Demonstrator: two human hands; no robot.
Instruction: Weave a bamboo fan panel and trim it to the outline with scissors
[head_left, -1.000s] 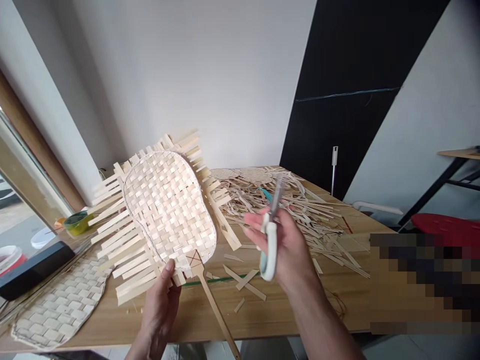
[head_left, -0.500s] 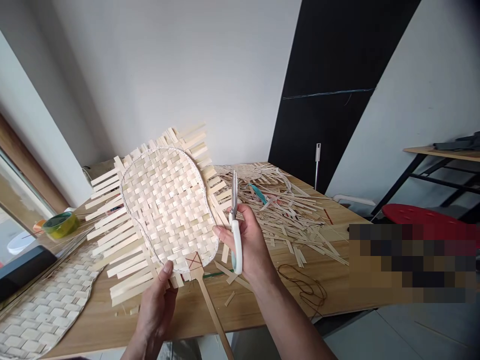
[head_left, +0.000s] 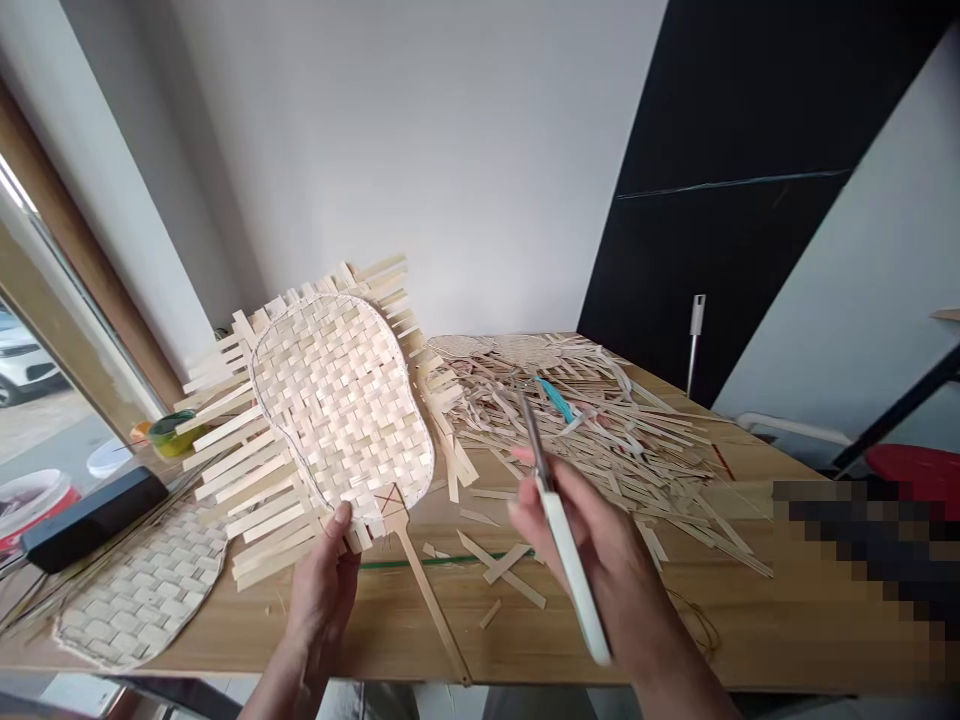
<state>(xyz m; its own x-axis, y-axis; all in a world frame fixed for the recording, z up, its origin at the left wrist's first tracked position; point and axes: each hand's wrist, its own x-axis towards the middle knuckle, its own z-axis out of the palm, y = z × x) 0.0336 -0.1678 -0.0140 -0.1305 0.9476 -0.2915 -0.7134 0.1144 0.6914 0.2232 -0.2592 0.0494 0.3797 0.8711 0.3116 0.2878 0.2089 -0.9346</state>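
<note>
1. Here, the pale woven bamboo fan panel (head_left: pixel 341 400) lies to the left of the right hand (head_left: pixel 600 540), with a clear gap between the panel's edge and that hand.
2. The long axis of the panel goes from its far end, near the white wall (head_left: pixel 390 150), down toward the person, with only a small tilt. At the near end, a narrow flat bamboo handle (head_left: pixel 427 595) continues this line down to the edge of the light wooden desk (head_left: pixel 420 640).
3. The left hand (head_left: pixel 322 590) is the nearer hand and it grips the panel at the near edge, just beside the handle. The thumb presses on top, and the other fingers are closed behind the weave, mostly hidden. I cannot tell if the far part of the panel touches the desk.
4. The fingers (head_left: pixel 529 500) of the right hand are closed around the white-handled steel scissors (head_left: pixel 574 570). The blades seem shut and point up and to the left, and they do not touch the panel.
5. A heap of cut bamboo strips (head_left: pixel 600 430) lies on the desk to the right of the panel, and a second woven bamboo panel (head_left: pixel 142 590) lies flat at the left.
</note>
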